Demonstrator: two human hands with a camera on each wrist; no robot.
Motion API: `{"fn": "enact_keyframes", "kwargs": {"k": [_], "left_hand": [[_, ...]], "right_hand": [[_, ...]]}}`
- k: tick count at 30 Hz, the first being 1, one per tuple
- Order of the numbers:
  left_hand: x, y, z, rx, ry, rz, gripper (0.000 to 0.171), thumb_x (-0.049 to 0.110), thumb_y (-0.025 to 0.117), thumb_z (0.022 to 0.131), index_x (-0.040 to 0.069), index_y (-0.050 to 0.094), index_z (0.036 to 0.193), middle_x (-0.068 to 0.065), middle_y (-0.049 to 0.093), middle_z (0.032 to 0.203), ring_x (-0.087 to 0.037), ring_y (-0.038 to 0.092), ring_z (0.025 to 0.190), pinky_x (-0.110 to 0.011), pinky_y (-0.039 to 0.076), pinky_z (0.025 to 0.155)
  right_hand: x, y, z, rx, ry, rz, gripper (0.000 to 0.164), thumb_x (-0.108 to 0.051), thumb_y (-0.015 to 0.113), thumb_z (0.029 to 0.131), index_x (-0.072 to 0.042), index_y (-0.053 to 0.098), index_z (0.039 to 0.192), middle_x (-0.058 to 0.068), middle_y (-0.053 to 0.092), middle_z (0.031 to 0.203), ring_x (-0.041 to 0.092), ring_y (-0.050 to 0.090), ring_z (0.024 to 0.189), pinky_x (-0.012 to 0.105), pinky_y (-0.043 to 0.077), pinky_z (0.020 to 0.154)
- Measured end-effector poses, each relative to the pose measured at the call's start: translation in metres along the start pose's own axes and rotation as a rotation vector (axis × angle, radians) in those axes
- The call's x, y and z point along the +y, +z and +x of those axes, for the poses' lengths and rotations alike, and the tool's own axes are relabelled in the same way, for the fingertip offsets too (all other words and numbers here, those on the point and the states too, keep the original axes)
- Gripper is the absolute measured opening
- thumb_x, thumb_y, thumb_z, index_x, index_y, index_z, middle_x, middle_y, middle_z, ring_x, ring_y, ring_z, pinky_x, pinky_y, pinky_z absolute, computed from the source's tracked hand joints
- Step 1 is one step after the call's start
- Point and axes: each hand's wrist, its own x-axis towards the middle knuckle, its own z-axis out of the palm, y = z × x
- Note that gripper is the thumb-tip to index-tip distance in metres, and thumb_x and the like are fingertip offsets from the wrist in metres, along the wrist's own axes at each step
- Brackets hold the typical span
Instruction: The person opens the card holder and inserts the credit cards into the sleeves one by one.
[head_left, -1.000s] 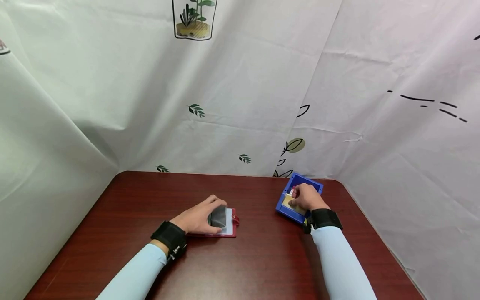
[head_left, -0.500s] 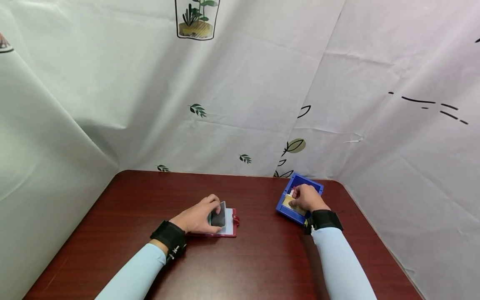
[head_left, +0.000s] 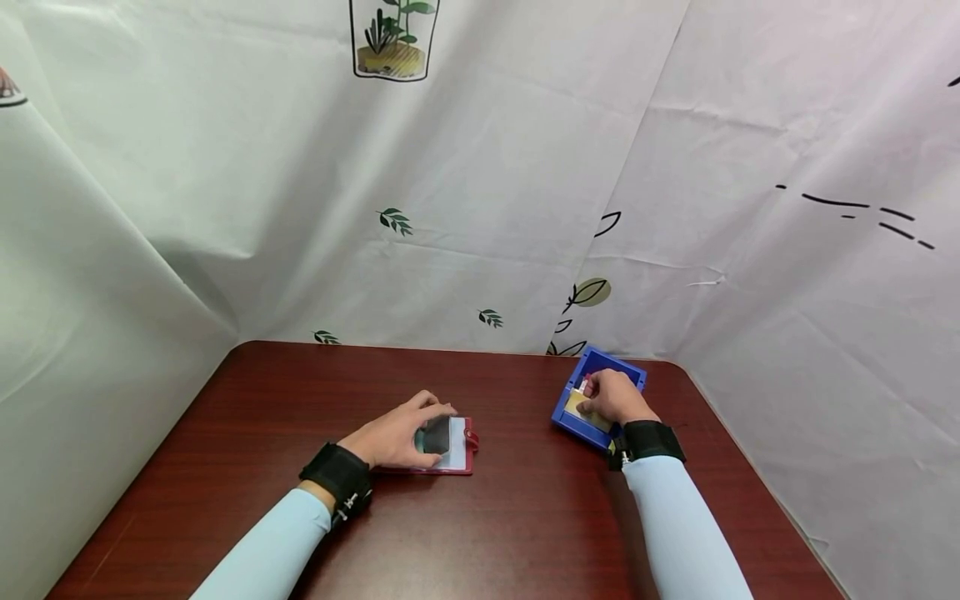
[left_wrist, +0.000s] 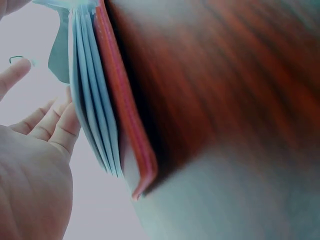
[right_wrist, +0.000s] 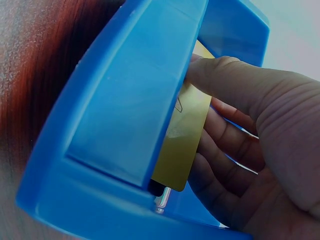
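Observation:
In the head view, my left hand (head_left: pixel 397 433) lies over a red card holder (head_left: pixel 470 467), thumb and fingers spread over a dark leaf among its clear sleeves. In the left wrist view, its fingers are fairly straight beside the stacked sleeves (left_wrist: pixel 92 95), with fingertips at the edge of the top one; the red cover (left_wrist: pixel 127 110) rests on the table. On the right, my right hand (head_left: pixel 617 394) reaches into a blue tray (head_left: pixel 576 427). It pinches a gold card (right_wrist: pixel 182 145), thumb on the near face and fingers behind. A pink-and-white item (head_left: pixel 583 382) lies beside it, mostly hidden.
The dark red-brown wooden table (head_left: pixel 517 517) has rounded far corners. A white printed curtain (head_left: pixel 480 208) hangs behind and along both sides. The blue tray stands near the table's far right corner. A red snap strap (head_left: pixel 471 440) sticks out from the card holder's right edge.
A dark leaf of the card holder, standing with its corner raised half a second ago, now lies lower under my left index finger, which has stretched out. The right hand has stayed put.

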Motion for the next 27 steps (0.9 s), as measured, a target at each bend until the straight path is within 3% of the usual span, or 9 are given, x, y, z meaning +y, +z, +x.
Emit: {"fn": "enact_keyframes", "kwargs": {"k": [7, 16, 22, 27], "left_hand": [[0.000, -0.006, -0.003, -0.003, -0.025, -0.046, 0.070, 0.035, 0.082, 0.082, 0.023, 0.050, 0.143, 0.005, 0.045, 0.129, -0.015, 0.059, 0.112, -0.033, 0.054, 0.088], [-0.005, -0.014, -0.010, -0.021, -0.024, -0.134, 0.075, 0.030, 0.083, 0.080, 0.012, 0.041, 0.139, -0.001, 0.044, 0.131, -0.015, 0.051, 0.116, -0.037, 0.051, 0.098], [-0.009, -0.017, -0.017, -0.015, -0.024, -0.103, 0.075, 0.035, 0.085, 0.078, 0.011, 0.041, 0.134, -0.004, 0.043, 0.129, -0.017, 0.049, 0.113, -0.034, 0.050, 0.091], [-0.014, -0.019, -0.019, -0.021, -0.016, -0.019, 0.067, 0.039, 0.086, 0.078, 0.012, 0.048, 0.126, 0.000, 0.044, 0.125, -0.015, 0.048, 0.111, -0.032, 0.051, 0.088]], "right_hand": [[0.001, 0.000, 0.001, 0.005, -0.019, -0.008, 0.024, -0.020, 0.087, 0.081, -0.009, 0.065, 0.081, 0.004, 0.061, 0.077, 0.020, 0.055, 0.073, 0.030, 0.045, 0.061], [0.004, -0.002, 0.001, 0.008, -0.015, 0.009, 0.024, -0.019, 0.087, 0.081, -0.009, 0.065, 0.081, 0.003, 0.061, 0.077, 0.019, 0.055, 0.073, 0.030, 0.045, 0.062], [0.009, -0.006, 0.000, 0.014, -0.035, 0.061, 0.024, -0.019, 0.088, 0.079, -0.009, 0.066, 0.080, 0.004, 0.063, 0.078, 0.019, 0.056, 0.072, 0.030, 0.047, 0.060], [0.014, -0.007, 0.001, 0.002, -0.061, 0.103, 0.024, -0.018, 0.088, 0.079, -0.009, 0.066, 0.079, 0.003, 0.064, 0.076, 0.018, 0.056, 0.070, 0.030, 0.046, 0.061]]}}
